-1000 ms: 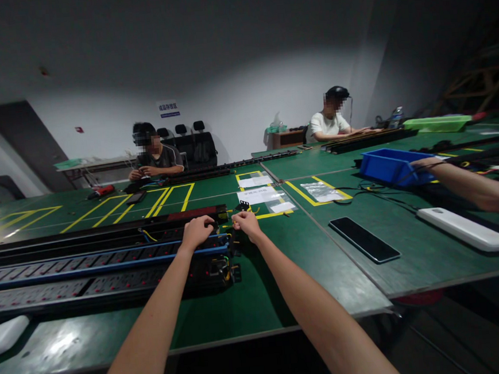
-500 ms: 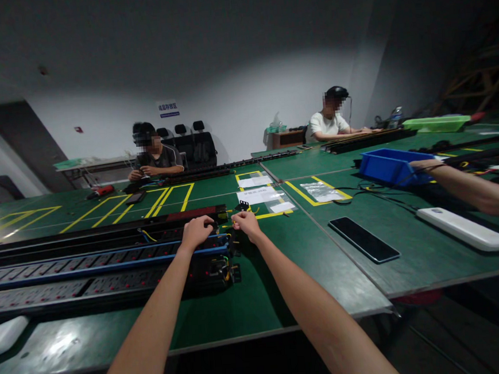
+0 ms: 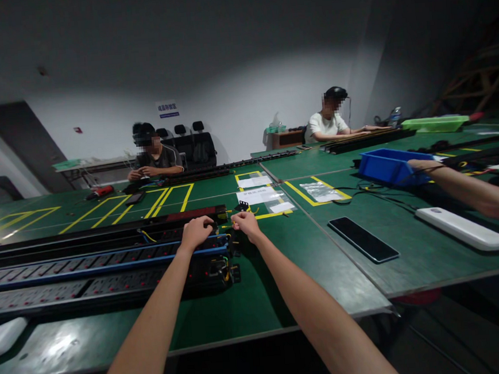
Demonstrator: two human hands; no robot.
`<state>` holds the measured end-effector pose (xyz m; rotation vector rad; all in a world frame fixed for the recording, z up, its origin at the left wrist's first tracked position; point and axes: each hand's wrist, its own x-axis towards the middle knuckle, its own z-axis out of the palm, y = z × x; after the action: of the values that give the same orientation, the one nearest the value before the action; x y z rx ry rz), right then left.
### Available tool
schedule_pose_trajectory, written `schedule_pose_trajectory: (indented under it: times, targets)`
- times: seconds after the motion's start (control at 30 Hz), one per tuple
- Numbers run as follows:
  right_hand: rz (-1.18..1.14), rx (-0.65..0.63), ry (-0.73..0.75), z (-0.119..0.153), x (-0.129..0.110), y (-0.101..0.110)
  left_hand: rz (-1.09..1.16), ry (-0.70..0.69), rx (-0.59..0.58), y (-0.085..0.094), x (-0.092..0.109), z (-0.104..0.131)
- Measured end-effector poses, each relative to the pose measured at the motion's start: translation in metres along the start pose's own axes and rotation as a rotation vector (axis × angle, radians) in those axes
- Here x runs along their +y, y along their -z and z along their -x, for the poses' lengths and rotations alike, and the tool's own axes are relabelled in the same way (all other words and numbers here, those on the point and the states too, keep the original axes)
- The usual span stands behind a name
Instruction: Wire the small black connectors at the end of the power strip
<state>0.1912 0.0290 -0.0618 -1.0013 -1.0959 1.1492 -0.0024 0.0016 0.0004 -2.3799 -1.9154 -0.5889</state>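
Several long power strips lie side by side on the green table, their ends toward the middle of the view. My left hand (image 3: 198, 232) is closed over the end of a blue-edged power strip (image 3: 121, 256), its fingers curled along the far side. Just past the strip ends, my right hand (image 3: 245, 225) is in a pinch beside loose wires; what is between the fingertips is too small to make out. A black bracket with holes (image 3: 244, 205) shows right behind that hand. Nearer to me lies another black power strip (image 3: 123, 282) with wires and a connector at its end.
A phone (image 3: 363, 239) and a white power bank (image 3: 464, 229) lie to the right. A co-worker's arm (image 3: 469, 184) reaches to a blue bin (image 3: 390, 167) with cables beside it. Paper sheets (image 3: 256, 195) lie beyond my hands. Two people sit across the table.
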Motion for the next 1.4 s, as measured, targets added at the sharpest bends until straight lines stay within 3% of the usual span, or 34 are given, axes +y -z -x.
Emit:
schedule_pose_trajectory:
  times: [1.4]
  targets:
    - [-0.008,0.003,-0.011,-0.0002,-0.0005,-0.0003,-0.005,0.011,-0.007,0.0012,0.0029,0.0003]
